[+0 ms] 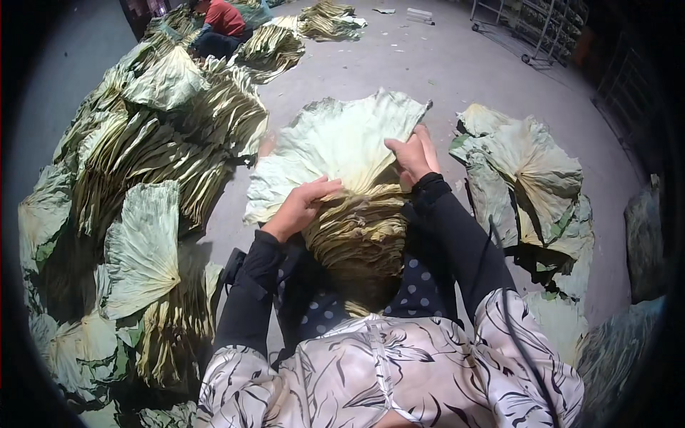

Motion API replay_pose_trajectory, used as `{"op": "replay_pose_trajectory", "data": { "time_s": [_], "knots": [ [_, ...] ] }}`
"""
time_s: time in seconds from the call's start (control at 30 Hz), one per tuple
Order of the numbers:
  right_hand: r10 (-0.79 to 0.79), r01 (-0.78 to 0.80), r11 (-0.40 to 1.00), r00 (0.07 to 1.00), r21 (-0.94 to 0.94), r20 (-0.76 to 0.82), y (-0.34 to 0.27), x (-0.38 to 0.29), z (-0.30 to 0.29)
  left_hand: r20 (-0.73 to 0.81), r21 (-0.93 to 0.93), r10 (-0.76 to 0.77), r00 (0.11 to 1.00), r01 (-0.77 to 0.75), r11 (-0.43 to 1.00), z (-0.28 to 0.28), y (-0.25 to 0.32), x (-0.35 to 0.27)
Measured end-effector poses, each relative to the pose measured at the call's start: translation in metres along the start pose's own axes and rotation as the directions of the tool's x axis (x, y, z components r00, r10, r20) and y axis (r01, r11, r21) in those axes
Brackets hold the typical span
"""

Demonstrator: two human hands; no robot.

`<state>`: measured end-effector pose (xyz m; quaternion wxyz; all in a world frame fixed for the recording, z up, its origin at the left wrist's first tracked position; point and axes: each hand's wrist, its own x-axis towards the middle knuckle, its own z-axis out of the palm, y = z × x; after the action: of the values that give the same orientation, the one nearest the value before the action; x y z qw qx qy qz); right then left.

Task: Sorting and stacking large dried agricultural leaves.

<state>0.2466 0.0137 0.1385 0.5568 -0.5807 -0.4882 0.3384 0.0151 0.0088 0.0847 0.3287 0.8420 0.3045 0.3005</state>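
Note:
Between my knees stands a thick stack of dried, folded lotus leaves (358, 235), its layered edges facing me. A broad pale-green leaf (348, 139) fans out over the top of it. My left hand (302, 206) lies on the near left part of this leaf, fingers stretched toward its gathered point. At the right side, my right hand (415, 155) grips the edge of the leaf or stack, thumb on top and the other fingers partly hidden. The lower part of the stack falls in shadow between my legs.
Large heaps of dried leaves (155, 155) line the left side. Loose leaves (527, 171) lie on the concrete floor (374, 64) at right. A person in a red top (225, 21) crouches at the far left. Wheeled metal racks (540, 32) stand far right; a bundled sack (642, 246) is nearer.

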Motion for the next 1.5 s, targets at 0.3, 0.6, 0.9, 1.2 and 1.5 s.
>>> {"op": "replay_pose_trajectory", "data": {
  "time_s": [0.3, 0.6, 0.9, 1.2, 1.5],
  "knots": [
    [-0.526, 0.740, 0.291, 0.653, -0.606, 0.545, 0.063, 0.025, -0.028, -0.233, -0.104, -0.010, 0.972, -0.015, 0.995, 0.020, -0.018, -0.038],
    [-0.458, 0.904, 0.037, 0.394, -0.426, 0.797, 0.018, 0.053, 0.000, -0.547, -0.104, -0.614, 0.569, 0.681, 0.724, -0.014, -0.109, -0.064],
    [-0.152, 0.562, 0.662, 0.749, -0.497, 0.644, 0.045, 0.070, -0.002, -0.776, -0.120, -0.468, 0.423, 0.629, 0.768, -0.011, -0.147, -0.061],
    [-0.096, 0.082, 0.985, 0.991, 0.150, 0.093, 0.094, 0.073, -0.022, -0.946, 0.116, -0.118, 0.303, 0.653, 0.748, -0.022, -0.151, -0.060],
    [0.201, -0.113, 0.905, 0.963, 0.411, -0.179, 0.124, 0.038, -0.056, -0.810, 0.165, -0.404, 0.426, 0.825, 0.540, -0.033, -0.119, -0.089]
  ]
}}
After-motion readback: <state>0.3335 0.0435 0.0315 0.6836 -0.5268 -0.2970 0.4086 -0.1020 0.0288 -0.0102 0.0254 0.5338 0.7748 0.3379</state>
